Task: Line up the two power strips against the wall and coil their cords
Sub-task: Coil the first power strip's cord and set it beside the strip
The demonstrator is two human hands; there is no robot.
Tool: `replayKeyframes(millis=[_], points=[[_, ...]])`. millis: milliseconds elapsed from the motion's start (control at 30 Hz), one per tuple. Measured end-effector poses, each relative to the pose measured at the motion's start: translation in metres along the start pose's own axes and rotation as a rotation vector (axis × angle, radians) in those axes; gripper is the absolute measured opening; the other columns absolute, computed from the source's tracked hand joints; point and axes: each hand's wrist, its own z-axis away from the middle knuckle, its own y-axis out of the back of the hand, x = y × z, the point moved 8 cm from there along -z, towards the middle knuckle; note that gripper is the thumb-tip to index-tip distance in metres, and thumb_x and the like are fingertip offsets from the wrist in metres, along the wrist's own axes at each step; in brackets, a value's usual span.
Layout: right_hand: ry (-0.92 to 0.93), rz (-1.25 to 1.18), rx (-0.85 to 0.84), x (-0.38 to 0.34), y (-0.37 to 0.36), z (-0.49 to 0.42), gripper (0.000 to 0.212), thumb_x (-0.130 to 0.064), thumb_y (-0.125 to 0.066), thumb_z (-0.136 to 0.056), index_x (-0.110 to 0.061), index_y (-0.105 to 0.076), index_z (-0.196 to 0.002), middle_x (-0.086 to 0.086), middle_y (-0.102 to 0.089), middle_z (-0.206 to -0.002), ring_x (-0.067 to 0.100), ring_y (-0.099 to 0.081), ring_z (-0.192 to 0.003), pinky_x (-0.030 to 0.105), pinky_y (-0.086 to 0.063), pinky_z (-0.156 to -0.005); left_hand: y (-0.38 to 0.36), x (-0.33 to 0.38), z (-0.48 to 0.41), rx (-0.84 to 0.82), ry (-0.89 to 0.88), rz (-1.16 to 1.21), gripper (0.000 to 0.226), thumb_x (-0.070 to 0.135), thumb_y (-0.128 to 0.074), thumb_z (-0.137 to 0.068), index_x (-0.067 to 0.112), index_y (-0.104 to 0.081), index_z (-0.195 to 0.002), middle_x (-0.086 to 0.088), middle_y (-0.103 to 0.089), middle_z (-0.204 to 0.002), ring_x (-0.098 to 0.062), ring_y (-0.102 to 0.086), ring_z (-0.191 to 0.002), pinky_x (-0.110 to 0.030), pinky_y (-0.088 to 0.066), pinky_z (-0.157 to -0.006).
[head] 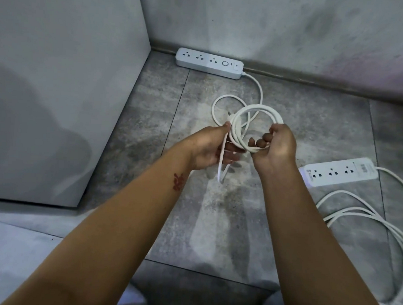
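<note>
— White cord (245, 112), soft and springy; the left hand (210, 150) pinches its loops, far strip (209, 63) already at the wall.

— And the right hand (275, 149) closes on the same coil; grip where loops cross, I'd say. Second strip (338, 171) lies near right, cord (366, 214) loose.

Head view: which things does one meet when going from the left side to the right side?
Grey panel → power strip against the wall → left hand → coiled cord → right hand → second power strip → loose cord.
</note>
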Motion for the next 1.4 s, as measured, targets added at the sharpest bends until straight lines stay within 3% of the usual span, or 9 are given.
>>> replayKeyframes(millis=[100, 267, 433, 500, 600, 833, 1067, 1200, 1400], points=[[-0.002, -0.044, -0.022, 0.004, -0.006, 0.008, 0.025, -0.008, -0.039, -0.097, -0.013, -0.042, -0.073, 0.000, -0.033, -0.059, 0.012, -0.032, -0.039, 0.025, -0.044, -0.048, -0.001, 0.000, -0.002, -0.018, -0.016, 0.170, 0.057, 0.044, -0.023, -0.105, 0.004, -0.063, -0.119, -0.013, -0.069, -0.109, -0.021, -0.063, -0.091, -0.025, -0.050, -0.069], [0.096, 0.520, -0.002, -0.001, -0.006, 0.010, 0.022, -0.014, -0.043, -0.097, -0.014, -0.054, -0.078, -0.002, -0.052, -0.064, 0.012, -0.048, -0.056, 0.022, -0.039, -0.047, 0.006, 0.007, -0.007, 0.052, -0.110, 0.351, 0.049, 0.038, -0.028, -0.105, 0.002, -0.061, -0.112, -0.012, -0.067, -0.091, -0.025, -0.064, -0.091, -0.039, -0.044, -0.103], [0.041, 0.931, -0.061, 0.012, -0.004, 0.000, 0.034, -0.029, -0.053, -0.092, -0.008, -0.052, -0.118, 0.007, -0.057, -0.091, 0.020, -0.055, -0.078, 0.032, -0.047, -0.062, 0.017, 0.020, -0.006, 0.106, -0.182, 0.331, 0.043, 0.037, -0.033, -0.105, 0.004, -0.058, -0.090, 0.000, -0.048, -0.058, -0.014, -0.046, -0.055, -0.026, -0.045, -0.062], [0.247, 1.205, 0.006, -0.004, -0.008, 0.001, 0.052, -0.033, -0.057, -0.089, -0.014, -0.039, -0.134, 0.011, -0.052, -0.130, 0.031, -0.050, -0.118, 0.046, -0.044, -0.097, 0.019, 0.023, -0.007, 0.119, -0.200, 0.170, 0.041, 0.036, -0.035, -0.105, 0.007, -0.056, -0.085, 0.001, -0.042, -0.058, -0.012, -0.039, -0.051, -0.023, -0.039, -0.054], [0.612, 1.452, -0.066, -0.024, -0.032, 0.017, 0.068, -0.026, -0.061, -0.088, -0.032, -0.028, -0.147, 0.005, -0.032, -0.153, 0.031, -0.029, -0.140, 0.048, -0.028, -0.112, 0.011, 0.023, -0.006, 0.087, -0.209, -0.107, 0.034, 0.032, -0.038, -0.104, 0.008, -0.059, -0.091, 0.000, -0.047, -0.066, -0.011, -0.039, -0.054, -0.021, -0.036, -0.050], [0.766, 1.843, -0.235, -0.020, -0.039, 0.016, 0.023, -0.028, -0.057, -0.086, -0.032, -0.055, -0.108, -0.002, -0.058, -0.124, 0.026, -0.043, -0.127, 0.042, -0.031, -0.103, -0.003, 0.021, 0.001, -0.018, -0.154, -0.247, 0.051, 0.051, -0.028, -0.102, 0.012, -0.058, -0.088, 0.003, -0.045, -0.054, -0.011, -0.038, -0.050, -0.025, -0.037, -0.053], [0.703, 1.649, -0.342, -0.019, -0.034, 0.015, 0.022, -0.025, -0.058, -0.087, -0.026, -0.038, -0.095, -0.003, -0.056, -0.079, 0.028, -0.062, -0.080, 0.039, -0.048, -0.072, 0.010, 0.033, 0.004, -0.036, -0.200, -0.109, 0.059, 0.054, -0.030, -0.101, 0.004, -0.060, -0.093, -0.011, -0.062, -0.068, -0.021, -0.056, -0.060, -0.032, -0.051, -0.066], [0.504, 1.220, -0.221, -0.017, -0.019, 0.001, 0.022, -0.019, -0.060, -0.086, -0.019, -0.041, -0.098, 0.003, -0.055, -0.079, 0.028, -0.061, -0.071, 0.047, -0.055, -0.072, 0.021, 0.039, 0.007, 0.004, -0.261, -0.133, 0.056, 0.051, -0.027, -0.102, 0.006, -0.061, -0.095, -0.010, -0.066, -0.077, -0.021, -0.062, -0.066, -0.026, -0.053, -0.060], [0.326, 0.791, -0.027, -0.009, -0.002, -0.008, 0.026, -0.015, -0.056, -0.090, -0.012, -0.044, -0.112, 0.004, -0.054, -0.083, 0.020, -0.057, -0.065, 0.030, -0.045, -0.057, 0.016, 0.040, 0.006, 0.036, -0.346, -0.139, 0.048, 0.044, -0.033, -0.104, 0.010, -0.067, -0.097, -0.008, -0.070, -0.084, -0.019, -0.067, -0.085, -0.037, -0.051, -0.096]])
